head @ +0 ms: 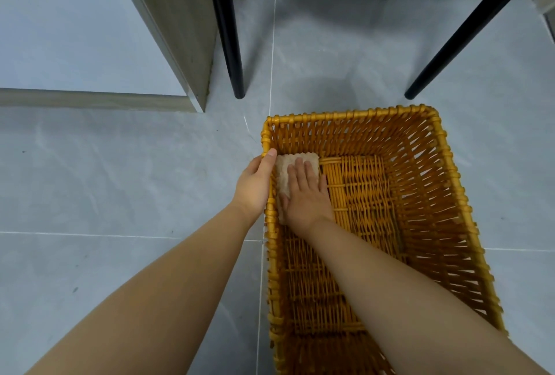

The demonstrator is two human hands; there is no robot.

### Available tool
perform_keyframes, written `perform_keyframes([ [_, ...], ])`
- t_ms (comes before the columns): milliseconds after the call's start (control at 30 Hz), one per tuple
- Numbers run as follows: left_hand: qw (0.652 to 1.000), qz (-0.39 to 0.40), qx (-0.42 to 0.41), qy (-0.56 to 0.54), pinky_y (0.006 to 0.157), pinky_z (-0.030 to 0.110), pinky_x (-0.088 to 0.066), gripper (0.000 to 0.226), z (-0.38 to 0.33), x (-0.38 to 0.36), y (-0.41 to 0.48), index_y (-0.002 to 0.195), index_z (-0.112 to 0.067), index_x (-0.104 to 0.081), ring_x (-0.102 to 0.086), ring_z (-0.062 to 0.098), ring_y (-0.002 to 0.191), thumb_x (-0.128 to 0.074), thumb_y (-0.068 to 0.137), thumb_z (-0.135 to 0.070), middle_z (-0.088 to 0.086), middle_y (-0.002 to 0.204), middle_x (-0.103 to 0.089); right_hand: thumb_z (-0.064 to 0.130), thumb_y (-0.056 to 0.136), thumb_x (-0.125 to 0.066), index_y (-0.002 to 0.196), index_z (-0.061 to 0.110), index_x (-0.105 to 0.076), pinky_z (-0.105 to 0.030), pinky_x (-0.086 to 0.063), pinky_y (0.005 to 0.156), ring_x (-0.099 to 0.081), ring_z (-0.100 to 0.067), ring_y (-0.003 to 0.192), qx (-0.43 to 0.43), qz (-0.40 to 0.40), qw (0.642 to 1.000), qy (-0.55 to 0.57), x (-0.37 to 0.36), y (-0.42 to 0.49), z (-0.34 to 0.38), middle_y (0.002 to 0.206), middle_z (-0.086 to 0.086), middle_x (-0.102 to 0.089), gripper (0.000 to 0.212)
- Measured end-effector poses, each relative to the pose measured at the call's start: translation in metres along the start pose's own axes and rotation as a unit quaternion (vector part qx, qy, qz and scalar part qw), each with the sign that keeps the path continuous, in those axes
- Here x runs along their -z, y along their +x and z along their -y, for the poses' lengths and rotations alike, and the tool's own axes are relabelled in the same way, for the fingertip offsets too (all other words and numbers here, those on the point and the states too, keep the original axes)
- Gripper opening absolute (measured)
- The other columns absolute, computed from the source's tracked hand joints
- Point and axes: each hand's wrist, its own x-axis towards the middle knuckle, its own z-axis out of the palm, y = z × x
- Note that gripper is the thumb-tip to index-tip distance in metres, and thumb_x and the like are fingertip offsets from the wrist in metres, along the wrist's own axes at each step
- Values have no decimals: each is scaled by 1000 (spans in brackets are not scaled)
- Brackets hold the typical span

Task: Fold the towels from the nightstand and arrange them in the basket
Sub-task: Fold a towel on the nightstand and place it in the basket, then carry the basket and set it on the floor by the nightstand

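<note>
A yellow woven basket (435,182) stands on the grey tiled floor. A small folded beige towel (283,173) lies in its far left corner, against the left wall. My right hand (306,194) rests flat on top of the towel, fingers spread, pressing it down. My left hand (255,185) grips the basket's left rim from outside, thumb on top of the rim beside the towel. Part of the towel is hidden under my right hand.
A wooden cabinet (168,29) with a pale top stands at the upper left. Black furniture legs (232,44) (468,32) stand on the floor beyond the basket. The basket's floor to the right of the towel is bare wicker.
</note>
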Motion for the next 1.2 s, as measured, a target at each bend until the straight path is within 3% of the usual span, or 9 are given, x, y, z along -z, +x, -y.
perform_keyframes([
  [100, 999, -14, 1, 39, 102, 30, -41, 52, -5, 1, -6, 134, -21, -52, -54, 16, 117, -37, 96, -53, -2, 128, -59, 39, 101, -20, 153, 15, -2, -43, 8, 117, 15, -20, 146, 24, -25, 998, 57, 7, -4, -6, 160, -5, 11, 60],
  [200, 997, -17, -1, 69, 77, 18, -42, 44, -8, -3, -21, 136, -19, -45, -55, 14, 103, -44, 97, -41, -7, 113, -57, 33, 97, -27, 142, 8, -38, -41, -10, 118, -19, -24, 145, 53, -119, 987, 92, 26, -18, -22, 155, -11, -27, 53],
  [367, 983, -82, 40, 162, 62, 29, -50, 25, -3, -15, -36, 109, -15, -54, -58, 21, 83, -58, 85, -9, -1, 86, -58, 22, 94, -43, 120, 2, -59, -42, -34, 105, -45, -30, 124, 34, -208, 976, 44, 56, -22, -44, 133, -16, -52, 36],
  [500, 961, -116, 80, 239, 64, 35, -51, 17, -17, -18, -30, 65, -13, -52, -58, 29, 73, -50, 81, -8, 7, 72, -57, 18, 90, -48, 125, 3, -55, -45, -25, 112, -34, -31, 134, 29, -205, 978, 3, 76, -23, -53, 143, -17, -41, 38],
  [633, 944, -144, 39, 293, 64, 34, -49, 10, -37, 3, -8, 75, -7, -63, -58, 29, 71, -56, 79, -13, 8, 72, -60, 17, 88, -49, 145, 6, -29, -45, 1, 118, -4, -28, 147, -56, -208, 976, -20, 96, -18, -64, 159, -15, -8, 61],
  [800, 974, -136, 0, 180, 74, 35, -56, 14, -54, 38, 3, 89, -14, -68, -67, 26, 83, -67, 83, -26, 9, 94, -70, 12, 94, -46, 150, 3, 2, -47, -1, 118, -3, -31, 147, -265, -203, 941, 44, 108, -19, -95, 159, -16, 7, 75],
  [933, 970, 86, 84, 212, 79, 39, -55, 39, -45, 55, -14, 120, -24, -53, -66, 26, 91, -68, 84, -17, 5, 103, -67, 12, 94, -46, 149, 7, -14, -46, -41, 99, -48, -37, 122, -345, -141, 913, 167, 106, -26, -109, 151, -18, -27, 64],
  [1067, 964, 41, 62, 254, 74, 38, -53, 39, -50, 41, -21, 119, -13, -52, -62, 34, 91, -52, 83, 4, 14, 101, -62, 17, 97, -39, 147, 16, -20, -42, -44, 86, -56, -36, 110, -354, -144, 908, 170, 110, -42, -109, 126, -17, -53, 54],
  [1200, 961, 55, 62, 264, 78, 38, -52, 39, -83, 46, -45, 121, -12, -54, -62, 33, 96, -54, 84, -1, 14, 108, -63, 15, 98, -38, 150, 9, -12, -44, -41, 96, -52, -36, 118, -368, -102, 911, 159, 134, -68, -98, 135, -19, -49, 58],
])
